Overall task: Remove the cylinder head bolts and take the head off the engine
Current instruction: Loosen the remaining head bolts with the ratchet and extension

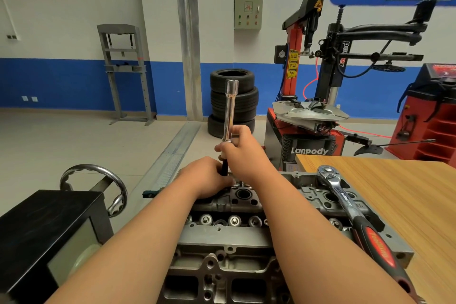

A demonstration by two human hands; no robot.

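The grey cylinder head (222,234) lies on the engine in front of me, with round valve tops in a row across it. My right hand (243,153) grips the lower end of a long chrome socket extension (230,108) that stands upright above the head's far edge. Below it a dark bolt shank (224,168) sticks out, and my left hand (212,176) is closed around that shank, just above the head. A ratchet wrench (355,215) with a red and black handle rests across the head's right side, untouched.
A wooden tabletop (394,192) borders the engine on the right. A black stand box (49,229) with a chrome handwheel (98,180) sits to the left. Beyond are stacked tyres (233,101), a tyre changer (311,116), a red wheel balancer (434,111) and a grey press frame (125,71).
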